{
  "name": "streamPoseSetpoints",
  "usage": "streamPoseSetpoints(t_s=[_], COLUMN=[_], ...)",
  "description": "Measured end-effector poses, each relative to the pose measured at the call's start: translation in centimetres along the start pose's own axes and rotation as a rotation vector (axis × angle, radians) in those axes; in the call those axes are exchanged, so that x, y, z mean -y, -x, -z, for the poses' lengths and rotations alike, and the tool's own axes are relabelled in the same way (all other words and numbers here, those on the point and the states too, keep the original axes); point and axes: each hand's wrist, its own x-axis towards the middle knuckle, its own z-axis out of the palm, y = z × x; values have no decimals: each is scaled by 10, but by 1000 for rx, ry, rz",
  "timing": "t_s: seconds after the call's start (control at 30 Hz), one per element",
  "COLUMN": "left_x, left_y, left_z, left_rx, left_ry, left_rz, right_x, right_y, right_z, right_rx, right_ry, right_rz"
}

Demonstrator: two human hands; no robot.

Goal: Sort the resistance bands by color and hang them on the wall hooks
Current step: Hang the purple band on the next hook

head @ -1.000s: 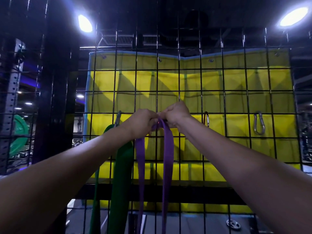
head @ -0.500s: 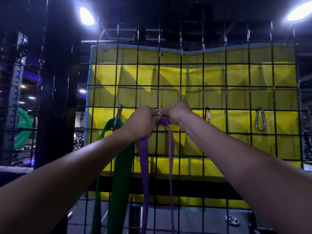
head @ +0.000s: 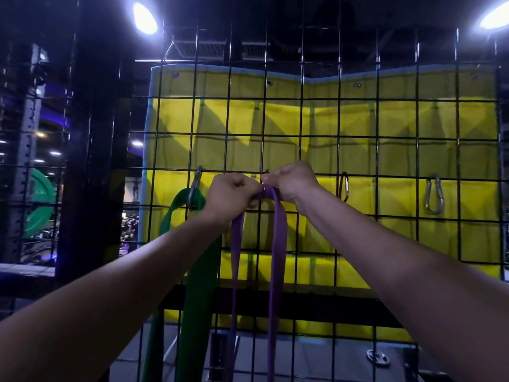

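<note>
Far left: dark upright post and, beyond the mesh, a green weight plate in dim background.

Black wire grid spans the view; yellow padded mat hangs behind it.

Leftmost carabiner — silver, clipped to a horizontal grid wire. Green band is looped through it and hangs straight down, both strands running out of the bottom of the frame. Lower part is partly covered by the left forearm.

Left hand: fist closed, fingers curled in, pressed against the top of the purple band at the grid wire. Thumb side touches the band's fold.

Purple band: top fold sits between the two hands at the wire, just right of the green band. Two strands drop from there, slightly apart, down past the bottom edge. Whatever hook it sits on is hidden by the hands; cannot tell whether it is fully seated.

Right hand: also closed, thumb and forefinger pinched together at the band's top, knuckles up. Hands nearly touch each other above the fold.

Right of the hands: a reddish carabiner just beside the right wrist — nothing on it. Further right, well apart, a silver carabiner, also bare.

Bottom right, on the floor behind the mesh: small round metal disc.
</note>
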Motion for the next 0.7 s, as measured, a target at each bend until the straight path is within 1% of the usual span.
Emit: streamPoseSetpoints(t_s=[0.07, 0.23, 0.37, 0.57, 0.63, 0.7], left_x=[-2, -17, -25, -26, -27, -28], left_y=[-6, -16, -20, -20, -19, -17], left_z=[1, 8, 7, 4, 2, 1], left_rx=[-3, 162, 218, 226, 217, 191], left_ry=[-26, -129, -226, -167, -161, -216], left_rz=[64, 195, 231, 315, 312, 287], right_x=[0, -2, -1, 2, 3, 2], right_y=[-1, -4, -1, 5, 5, 4], right_z=[-1, -4, -4, -2, -1, 0], right_rx=[5, -8, -31, -28, -20, -4], right_ry=[38, 80, 112, 117, 94, 63], right_rz=[28, 50, 59, 39, 25, 13])
